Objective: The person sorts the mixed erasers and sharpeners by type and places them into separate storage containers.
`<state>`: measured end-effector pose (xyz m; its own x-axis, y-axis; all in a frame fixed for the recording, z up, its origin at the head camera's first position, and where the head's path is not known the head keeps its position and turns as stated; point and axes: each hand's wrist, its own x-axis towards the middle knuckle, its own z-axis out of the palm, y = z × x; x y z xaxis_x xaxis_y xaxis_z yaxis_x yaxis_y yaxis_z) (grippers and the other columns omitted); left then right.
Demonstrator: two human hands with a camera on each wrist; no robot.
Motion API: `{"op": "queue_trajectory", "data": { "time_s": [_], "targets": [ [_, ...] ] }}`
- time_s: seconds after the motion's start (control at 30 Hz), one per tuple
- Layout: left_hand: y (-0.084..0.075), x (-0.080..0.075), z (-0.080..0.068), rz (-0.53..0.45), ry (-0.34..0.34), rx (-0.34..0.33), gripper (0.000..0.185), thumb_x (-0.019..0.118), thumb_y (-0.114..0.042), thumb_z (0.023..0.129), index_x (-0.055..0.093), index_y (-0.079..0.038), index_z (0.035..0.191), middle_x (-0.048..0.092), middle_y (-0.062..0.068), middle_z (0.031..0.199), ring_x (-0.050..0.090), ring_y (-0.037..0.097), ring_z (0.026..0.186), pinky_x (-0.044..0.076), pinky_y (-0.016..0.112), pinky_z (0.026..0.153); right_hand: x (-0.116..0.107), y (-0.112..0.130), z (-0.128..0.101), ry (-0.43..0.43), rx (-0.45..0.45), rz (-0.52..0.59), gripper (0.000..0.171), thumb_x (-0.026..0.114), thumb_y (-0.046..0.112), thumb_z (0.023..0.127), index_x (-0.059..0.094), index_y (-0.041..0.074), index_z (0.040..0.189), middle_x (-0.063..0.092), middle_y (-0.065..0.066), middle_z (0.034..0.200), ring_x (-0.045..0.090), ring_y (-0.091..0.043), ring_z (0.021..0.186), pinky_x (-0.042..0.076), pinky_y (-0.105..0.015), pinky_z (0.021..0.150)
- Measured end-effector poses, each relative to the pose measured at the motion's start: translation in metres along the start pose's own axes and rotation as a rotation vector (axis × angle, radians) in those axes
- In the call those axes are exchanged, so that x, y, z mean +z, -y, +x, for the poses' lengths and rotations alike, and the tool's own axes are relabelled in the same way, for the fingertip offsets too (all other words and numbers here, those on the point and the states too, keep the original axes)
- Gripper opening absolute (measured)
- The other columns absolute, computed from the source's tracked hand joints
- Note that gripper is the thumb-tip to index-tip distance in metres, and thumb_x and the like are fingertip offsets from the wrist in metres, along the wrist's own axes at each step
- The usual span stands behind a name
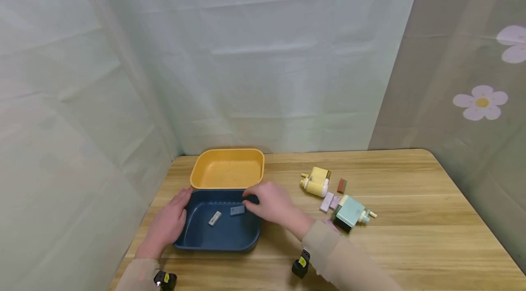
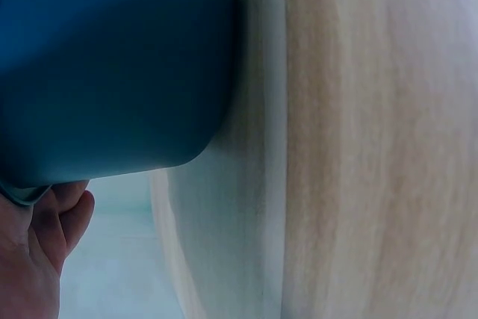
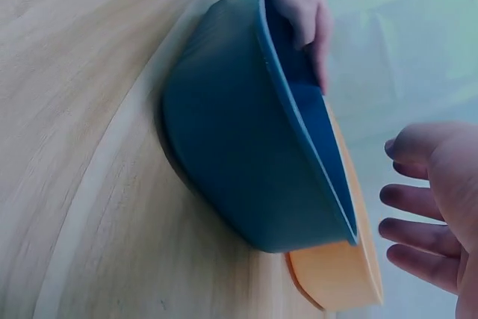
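Note:
A dark blue plastic bin (image 1: 218,244) stands on the table, with two small domino-like blocks inside, one whitish block (image 1: 214,218) and one grey-blue block (image 1: 237,210). My left hand (image 1: 167,221) holds the bin's left rim, thumb side inward; in the left wrist view, fingers (image 2: 75,218) curl beside the outer wall. My right hand (image 1: 269,203) hovers over the bin's right side near the grey-blue block. Seen from the right wrist, its fingers (image 3: 418,199) are loosely bent and spread, with nothing visible between them.
Behind the blue bin stands a yellow bin (image 1: 228,170). To the right on the table (image 1: 411,199) lie a yellow toy device (image 1: 316,182), a teal toy device (image 1: 351,212), a reddish-brown block (image 1: 342,185) and several lilac blocks (image 1: 326,202). Curtains (image 1: 267,76) hang behind.

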<state>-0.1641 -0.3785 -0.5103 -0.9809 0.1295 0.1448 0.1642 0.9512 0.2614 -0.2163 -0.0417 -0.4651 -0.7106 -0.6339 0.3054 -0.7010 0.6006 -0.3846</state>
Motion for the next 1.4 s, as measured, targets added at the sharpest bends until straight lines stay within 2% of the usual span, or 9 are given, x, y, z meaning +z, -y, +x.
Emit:
{"op": "queue_trajectory", "data": {
  "time_s": [0.17, 0.3, 0.47, 0.7, 0.9, 1.1, 1.3, 1.4],
  "targets": [
    [0.002, 0.001, 0.0, -0.004, -0.002, 0.001, 0.057, 0.047, -0.004, 0.106, 0.04, 0.007, 0.161, 0.042, 0.028, 0.164, 0.039, 0.049, 0.151, 0.035, 0.065, 0.121, -0.008, -0.006, -0.009, -0.03, -0.026, 0.013, 0.021, 0.079, 0.031, 0.098, 0.082, 0.019, 0.115, 0.079, 0.003, 0.114, 0.075, -0.012, 0.102, 0.063, -0.032, 0.083],
    [0.002, 0.001, -0.001, -0.004, -0.013, 0.01, 0.057, 0.047, -0.003, 0.105, 0.041, 0.008, 0.16, 0.043, 0.029, 0.163, 0.04, 0.05, 0.15, 0.036, 0.066, 0.12, -0.016, -0.015, -0.02, -0.05, -0.053, 0.004, 0.022, 0.079, 0.03, 0.098, 0.082, 0.016, 0.115, 0.078, -0.003, 0.123, 0.072, -0.025, 0.121, 0.063, -0.041, 0.095],
    [0.0, 0.0, 0.0, -0.003, 0.002, -0.005, 0.057, 0.047, -0.003, 0.106, 0.039, 0.007, 0.161, 0.042, 0.028, 0.164, 0.039, 0.049, 0.151, 0.036, 0.065, 0.121, -0.027, -0.03, -0.038, -0.041, -0.038, -0.022, 0.023, 0.08, 0.029, 0.098, 0.082, 0.017, 0.118, 0.075, -0.006, 0.131, 0.062, -0.035, 0.137, 0.063, -0.049, 0.095],
    [0.0, 0.003, 0.003, -0.01, -0.003, -0.001, 0.057, 0.046, -0.004, 0.106, 0.039, 0.007, 0.161, 0.041, 0.028, 0.164, 0.039, 0.05, 0.151, 0.036, 0.065, 0.121, -0.04, -0.055, -0.065, -0.011, -0.019, -0.075, 0.024, 0.081, 0.028, 0.097, 0.081, 0.016, 0.118, 0.075, -0.006, 0.13, 0.059, -0.036, 0.14, 0.062, -0.048, 0.096],
    [0.001, 0.003, 0.003, -0.008, -0.006, 0.001, 0.057, 0.047, -0.004, 0.105, 0.04, 0.007, 0.161, 0.043, 0.029, 0.163, 0.04, 0.05, 0.15, 0.036, 0.066, 0.12, -0.047, -0.073, -0.087, 0.031, -0.05, -0.132, 0.024, 0.082, 0.025, 0.096, 0.082, 0.013, 0.117, 0.077, -0.005, 0.127, 0.06, -0.036, 0.138, 0.062, -0.048, 0.097],
    [0.003, 0.002, 0.003, -0.006, 0.001, -0.003, 0.057, 0.047, -0.003, 0.105, 0.04, 0.007, 0.161, 0.042, 0.029, 0.163, 0.04, 0.05, 0.15, 0.036, 0.066, 0.12, -0.053, -0.084, -0.104, 0.076, -0.172, -0.176, 0.023, 0.084, 0.021, 0.093, 0.083, 0.011, 0.114, 0.078, -0.007, 0.123, 0.064, -0.038, 0.133, 0.063, -0.047, 0.095],
    [0.004, 0.002, 0.003, -0.01, 0.006, -0.019, 0.057, 0.046, -0.004, 0.106, 0.039, 0.006, 0.162, 0.041, 0.028, 0.164, 0.038, 0.05, 0.151, 0.035, 0.066, 0.121, -0.059, -0.097, -0.128, 0.108, -0.281, -0.245, 0.022, 0.087, 0.02, 0.09, 0.083, 0.015, 0.111, 0.076, -0.009, 0.128, 0.064, -0.038, 0.134, 0.062, -0.05, 0.098],
    [0.005, 0.003, 0.003, -0.009, -0.002, -0.015, 0.057, 0.047, -0.004, 0.105, 0.04, 0.006, 0.161, 0.042, 0.028, 0.164, 0.039, 0.05, 0.15, 0.036, 0.066, 0.12, -0.065, -0.103, -0.142, 0.092, -0.299, -0.251, 0.014, 0.088, 0.017, 0.088, 0.082, 0.017, 0.1, 0.075, -0.009, 0.13, 0.063, -0.038, 0.135, 0.064, -0.044, 0.092]
  ]
}}
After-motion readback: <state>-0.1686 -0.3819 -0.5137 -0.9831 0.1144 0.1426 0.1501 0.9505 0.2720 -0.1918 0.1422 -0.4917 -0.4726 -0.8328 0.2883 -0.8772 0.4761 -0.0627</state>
